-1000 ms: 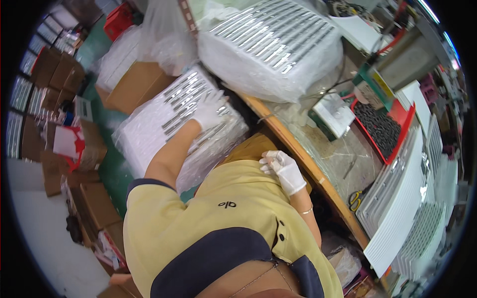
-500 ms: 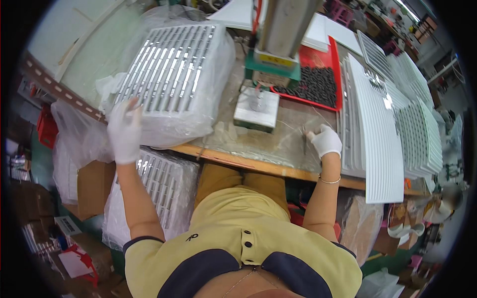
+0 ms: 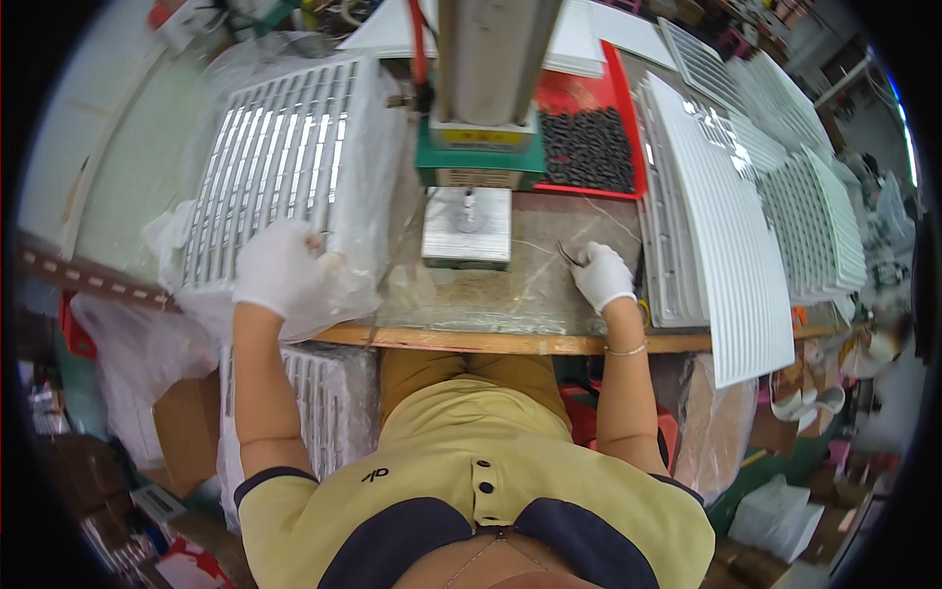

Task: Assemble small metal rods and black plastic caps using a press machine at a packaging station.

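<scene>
My left hand (image 3: 282, 267), in a white glove with bare fingertips, is over the near edge of a stack of white slatted grilles (image 3: 270, 147) with shiny strips. Its fingers are curled in; anything between them is too small or hidden to make out. My right hand (image 3: 602, 279), gloved the same way, is closed on thin dark tweezers (image 3: 566, 254), whose tips point left above the worktable (image 3: 530, 294). Between the hands stands a bench press (image 3: 481, 147) with a green head, above a silver metal block (image 3: 466, 226) bearing a small upright fitting.
Behind my right hand lies a red tray (image 3: 640, 162) of small black parts. White ribbed panels (image 3: 731, 255) stack at the right, overhanging the wooden table edge (image 3: 491, 342). Clear plastic wrap (image 3: 363, 236) surrounds the grille stack. Another wrapped grille (image 3: 314, 402) stands below the table.
My left hand has moved right across the grilles' near edge, and its fingers have curled in. My right hand, with the tweezers, has shifted a little toward the metal block. The whole view has turned.
</scene>
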`<action>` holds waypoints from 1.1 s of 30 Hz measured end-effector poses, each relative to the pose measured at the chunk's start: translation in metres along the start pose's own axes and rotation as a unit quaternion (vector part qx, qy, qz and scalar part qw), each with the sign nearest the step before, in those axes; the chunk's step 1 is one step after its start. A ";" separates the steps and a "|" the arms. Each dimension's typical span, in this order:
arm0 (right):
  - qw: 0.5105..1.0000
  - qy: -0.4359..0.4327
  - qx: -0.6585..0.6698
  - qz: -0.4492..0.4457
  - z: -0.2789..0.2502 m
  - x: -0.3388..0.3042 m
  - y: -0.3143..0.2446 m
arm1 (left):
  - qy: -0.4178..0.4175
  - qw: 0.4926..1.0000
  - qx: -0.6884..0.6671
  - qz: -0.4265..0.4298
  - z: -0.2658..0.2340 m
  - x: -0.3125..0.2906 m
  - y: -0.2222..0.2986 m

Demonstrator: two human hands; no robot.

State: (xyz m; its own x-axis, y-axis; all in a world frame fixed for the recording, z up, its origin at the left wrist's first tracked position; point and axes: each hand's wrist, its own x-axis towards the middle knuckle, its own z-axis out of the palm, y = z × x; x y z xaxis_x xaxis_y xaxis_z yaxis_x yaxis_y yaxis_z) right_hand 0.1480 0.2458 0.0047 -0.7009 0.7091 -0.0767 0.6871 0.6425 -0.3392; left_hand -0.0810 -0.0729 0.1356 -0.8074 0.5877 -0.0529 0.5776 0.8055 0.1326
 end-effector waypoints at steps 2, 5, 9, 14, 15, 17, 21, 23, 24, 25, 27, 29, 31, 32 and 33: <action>0.993 0.045 0.103 0.039 0.004 0.006 0.006 | 0.019 1.000 -0.012 0.001 0.006 -0.003 0.001; 0.907 -0.009 0.401 0.130 -0.003 0.023 0.011 | 0.029 0.995 -0.088 -0.043 0.016 -0.003 -0.003; 0.970 0.104 0.219 -0.011 -0.001 0.054 0.012 | 0.109 0.956 -0.270 -0.030 0.039 -0.006 -0.020; 1.000 0.008 0.001 0.014 -0.033 0.075 -0.021 | 0.207 0.839 -0.502 -0.038 0.037 -0.031 0.005; 1.000 0.007 0.002 0.018 -0.037 0.078 -0.027 | 0.224 0.822 -0.522 -0.034 0.034 -0.038 0.017; 0.997 -0.018 -0.076 0.013 -0.041 0.085 -0.036 | 0.124 0.810 -0.573 0.025 0.043 -0.050 0.019; 0.995 -0.007 -0.093 -0.021 -0.039 0.094 -0.043 | -0.091 0.738 -0.666 0.061 0.061 -0.048 0.071; 0.999 -0.008 -0.037 -0.020 -0.036 0.098 -0.036 | -0.129 0.743 -0.655 0.038 0.070 -0.040 0.086; 1.000 -0.008 0.022 -0.021 -0.034 0.099 -0.030 | -0.155 0.716 -0.679 0.043 0.079 -0.035 0.091; 1.000 -0.006 0.021 -0.017 -0.024 0.102 -0.020 | -0.180 0.686 -0.703 0.047 0.087 -0.032 0.094; 0.971 0.008 0.201 -0.126 -0.007 0.104 -0.010 | -0.199 0.673 -0.711 0.038 0.098 -0.029 0.097; 0.971 0.000 0.209 -0.113 -0.012 0.097 -0.010 | -0.225 0.664 -0.712 0.036 0.110 -0.026 0.098; 0.998 -0.055 0.012 0.001 -0.034 0.088 -0.029 | -0.229 0.665 -0.711 0.029 0.116 -0.025 0.097; 0.998 -0.021 -0.052 -0.015 -0.036 0.089 -0.031 | -0.221 0.674 -0.704 0.043 0.118 -0.023 0.094; 0.998 -0.022 -0.053 -0.014 -0.039 0.089 -0.033 | -0.214 0.682 -0.697 0.057 0.120 -0.021 0.093</action>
State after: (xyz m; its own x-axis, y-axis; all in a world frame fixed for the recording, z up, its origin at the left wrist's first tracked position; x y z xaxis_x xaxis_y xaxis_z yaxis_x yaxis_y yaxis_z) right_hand 0.0706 0.2987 0.0456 -0.7260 0.6789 -0.1098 0.6821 0.6904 -0.2410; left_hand 0.0039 -0.0011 0.0302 -0.4862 0.8486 -0.2086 -0.2824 0.0733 0.9565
